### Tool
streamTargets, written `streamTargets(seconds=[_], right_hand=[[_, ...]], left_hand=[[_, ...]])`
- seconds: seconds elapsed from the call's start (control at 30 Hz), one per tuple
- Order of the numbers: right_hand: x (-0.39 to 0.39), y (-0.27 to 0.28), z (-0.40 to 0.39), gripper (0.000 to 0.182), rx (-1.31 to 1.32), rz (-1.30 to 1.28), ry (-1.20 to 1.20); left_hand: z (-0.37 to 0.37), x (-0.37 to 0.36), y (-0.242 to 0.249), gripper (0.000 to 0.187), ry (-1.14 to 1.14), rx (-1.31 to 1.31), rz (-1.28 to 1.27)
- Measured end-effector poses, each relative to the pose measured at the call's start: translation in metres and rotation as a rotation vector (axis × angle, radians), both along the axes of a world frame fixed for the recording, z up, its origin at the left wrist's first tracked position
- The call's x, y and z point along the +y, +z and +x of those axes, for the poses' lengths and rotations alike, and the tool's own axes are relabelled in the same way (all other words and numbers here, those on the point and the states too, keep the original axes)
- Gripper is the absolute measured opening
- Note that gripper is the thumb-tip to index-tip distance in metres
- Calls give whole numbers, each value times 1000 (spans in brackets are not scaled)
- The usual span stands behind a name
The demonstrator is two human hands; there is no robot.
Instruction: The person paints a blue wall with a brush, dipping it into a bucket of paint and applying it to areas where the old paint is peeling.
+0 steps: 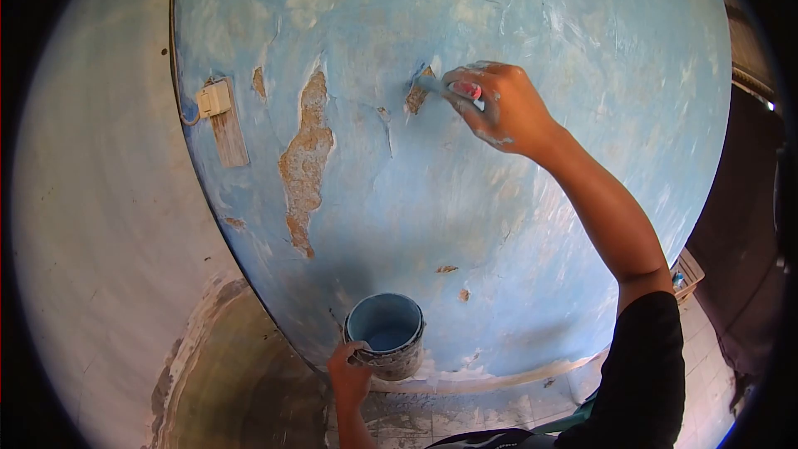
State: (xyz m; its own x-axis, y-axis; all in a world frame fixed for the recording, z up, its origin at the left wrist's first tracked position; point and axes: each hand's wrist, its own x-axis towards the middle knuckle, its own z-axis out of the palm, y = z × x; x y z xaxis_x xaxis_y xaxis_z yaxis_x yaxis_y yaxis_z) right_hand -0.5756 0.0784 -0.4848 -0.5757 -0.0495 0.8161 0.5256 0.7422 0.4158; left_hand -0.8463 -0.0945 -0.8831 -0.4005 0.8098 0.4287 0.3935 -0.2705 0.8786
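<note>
My right hand [499, 104], smeared with blue-grey paint, is closed on a paintbrush [430, 83] with some red showing at its handle. The brush's blue-coated end is at a chipped patch [417, 96] of the blue wall [465, 183], where brown material shows through. Lower down, my left hand [349, 366] grips the rim of a dirty bucket [399, 363]. Blue paint [389, 335] lies in the bottom of this bucket. My left fingers are partly hidden by its side.
A long flaked strip [306, 158] runs down the wall left of centre. Beside the corner, a socket box [213, 100] sits on a wooden board [230, 137]. At right stand a crate [688, 274] and a dark curtain [740, 208]. Tiled floor [499, 411] lies below.
</note>
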Motion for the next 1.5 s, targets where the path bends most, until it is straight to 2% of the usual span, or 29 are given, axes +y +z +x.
streamTargets(seconds=[0.1, 0.23, 0.33, 0.47, 0.53, 0.63, 0.7, 0.77, 0.8, 0.83, 0.9, 0.93, 1.03, 1.07, 1.2, 1.27, 1.3, 1.37, 1.4, 1.47, 1.5], right_hand=[[9, -19, -21, 11, -183, -371, 103], [27, -6, -31, 10, -161, -358, 38], [10, 21, -33, 20, -10, -131, 59], [-1, 20, -44, 25, 43, -241, 70], [7, 8, -49, 18, -138, -354, -63], [23, 13, -47, 20, -28, -298, -81], [21, 20, -44, 20, 32, -200, -16], [9, 26, -44, 24, 150, -106, 219], [6, 25, -45, 24, 145, -240, 185], [8, 20, -48, 24, 142, -242, 190], [20, -1, -60, 26, -31, -312, 237], [26, -12, -68, 25, -120, -407, 117], [39, -17, -82, 25, -156, -508, 70], [57, -6, -84, 24, -109, -382, 76], [40, 59, -88, 23, 61, -374, 36], [45, 73, -92, 23, 189, 212, 114], [44, 70, -95, 23, 184, 206, 117], [39, 57, -101, 31, 147, 231, -97], [40, 42, -105, 31, 139, 224, -91], [45, -8, -114, 36, -205, 238, -178], [37, -32, -118, 38, -348, 142, -192]], left_hand=[[-2, -1, 2, 45, 15, 0, -4], [-11, 3, -3, 41, 0, 18, 11], [-8, 0, 3, 38, -8, 7, 18], [-3, -6, 16, 37, 23, 51, -14], [-3, -9, 16, 37, 16, 10, -8], [-8, -13, 12, 37, 14, -4, 27], [-11, -13, 10, 37, 24, 14, 54], [-12, -14, 8, 38, 82, 92, 72], [-11, -15, 8, 38, 87, 88, 68], [-11, -15, 10, 39, 83, 65, 78], [-11, -15, 15, 40, 85, 41, 87], [-9, -15, 19, 39, 81, 6, 106], [-8, -16, 23, 39, 80, -22, 125], [-9, -16, 24, 41, 82, -18, 116], [-17, -17, 25, 42, 92, 46, 100], [-23, -16, 20, 41, 125, 72, 107], [-25, -17, 18, 41, 128, 67, 101], [-29, -17, 16, 40, 180, 90, 136], [-32, -17, 13, 40, 186, 83, 128], [-36, -19, 7, 41, 217, 50, 153], [-35, -22, 6, 41, 230, 37, 141]])
